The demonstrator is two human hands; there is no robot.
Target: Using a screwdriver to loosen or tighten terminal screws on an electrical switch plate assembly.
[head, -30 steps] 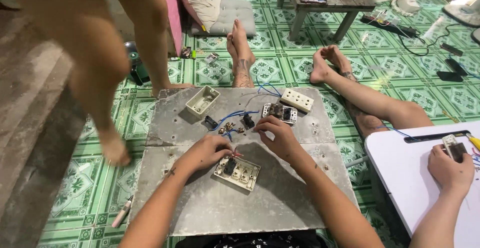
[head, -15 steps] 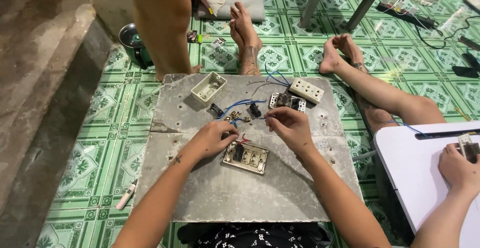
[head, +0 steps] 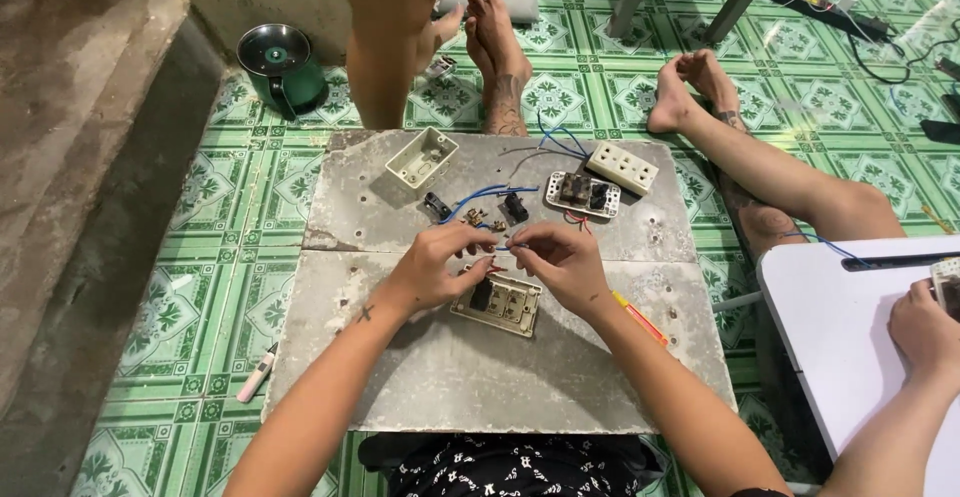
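Observation:
My left hand (head: 432, 269) and my right hand (head: 562, 260) meet over a grey board (head: 500, 377), fingertips pinched together on a thin blue wire (head: 498, 247). Just below them lies a beige switch plate (head: 497, 303) with dark inserts. Further up the board sit small black and brass parts (head: 478, 217) with blue wires (head: 495, 195), an empty beige wall box (head: 422, 158), a second switch plate (head: 582, 194) and a white socket block (head: 622, 167).
An orange pen (head: 640, 319) lies by my right forearm. A pink-tipped tool (head: 256, 373) rests on the green tiles at left. A green pot (head: 280, 67) stands beyond. Other people's legs (head: 760, 172) and a hand (head: 925, 327) at a white table (head: 830, 327) are at right.
My view has dropped closer to the board. Both hands lifted from the switch plate and came together, now pinching the blue wire. The standing person's legs shifted further back.

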